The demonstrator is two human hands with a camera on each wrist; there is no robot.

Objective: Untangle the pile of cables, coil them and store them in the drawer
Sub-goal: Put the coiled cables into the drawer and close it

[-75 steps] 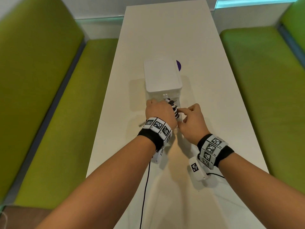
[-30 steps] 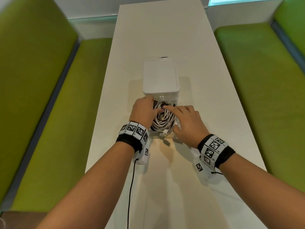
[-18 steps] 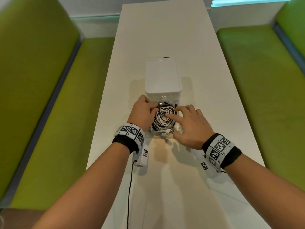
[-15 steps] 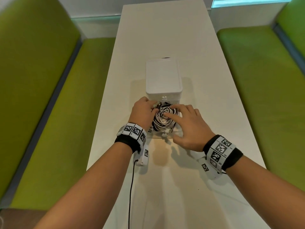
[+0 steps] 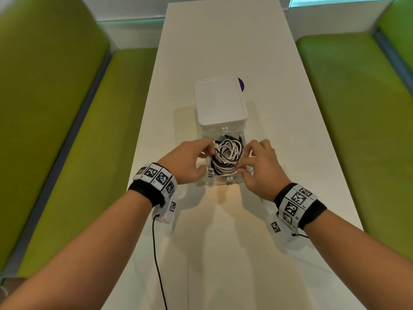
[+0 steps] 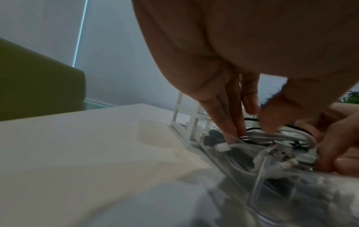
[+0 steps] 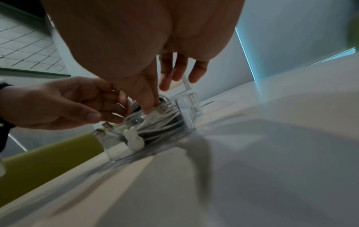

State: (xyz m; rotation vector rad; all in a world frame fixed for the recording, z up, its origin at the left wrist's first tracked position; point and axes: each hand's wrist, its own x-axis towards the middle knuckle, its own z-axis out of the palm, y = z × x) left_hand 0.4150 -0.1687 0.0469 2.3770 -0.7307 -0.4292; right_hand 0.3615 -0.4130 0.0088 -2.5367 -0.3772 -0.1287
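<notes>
A coil of black and white cables (image 5: 226,156) lies in the clear drawer (image 5: 223,181), which is pulled out toward me from the white drawer unit (image 5: 220,101). My left hand (image 5: 206,151) is at the drawer's left wall. In the left wrist view its fingers (image 6: 227,122) point straight down and press on the cables (image 6: 272,138). My right hand (image 5: 245,162) is at the drawer's right side. In the right wrist view its thumb (image 7: 147,101) presses on a white plug among the cables (image 7: 163,122), and the other fingers are spread and straight.
The unit stands mid-way along a long white table (image 5: 223,253). Green benches (image 5: 67,130) (image 5: 357,108) run along both sides. A purple object (image 5: 241,84) peeks out behind the unit. A small white rabbit-shaped knob (image 7: 134,138) is on the drawer front.
The drawer came out toward me with the coil in it. My right hand slid off the top of the coil to the drawer's right side. My left hand stayed at the left edge.
</notes>
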